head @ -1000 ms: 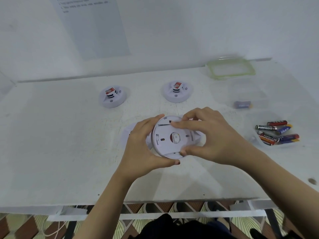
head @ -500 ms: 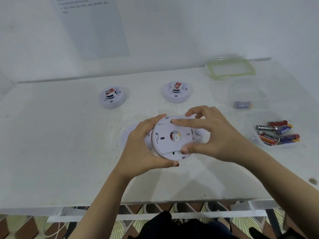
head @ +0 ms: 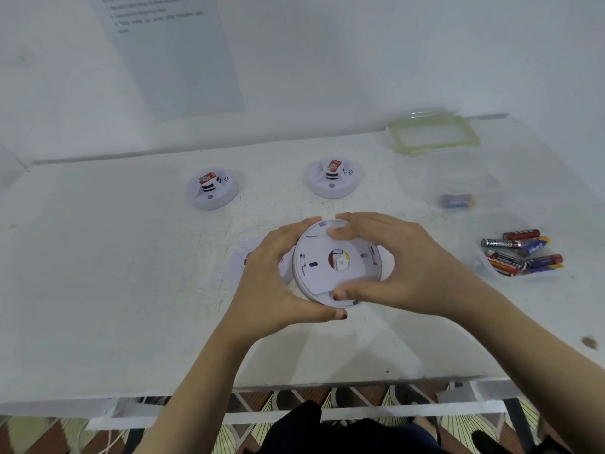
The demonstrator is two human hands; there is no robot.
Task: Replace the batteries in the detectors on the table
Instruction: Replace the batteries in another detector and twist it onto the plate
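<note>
You are gripping the round white detector [head: 330, 267] with both hands.
Left hand [head: 271, 276] is cupping its nine o'clock rim; right hand [head: 402, 267] is pinching twelve and six.

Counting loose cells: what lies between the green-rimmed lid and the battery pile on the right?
In the head view, a single blue battery lies between the green-rimmed lid and the battery pile, touching neither.

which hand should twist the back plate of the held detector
Right, probably. The right hand spans the back plate, fingers at its top edge, thumb at its bottom. The left hand wraps the rim of the detector from the left, better suited as a brace.
</note>
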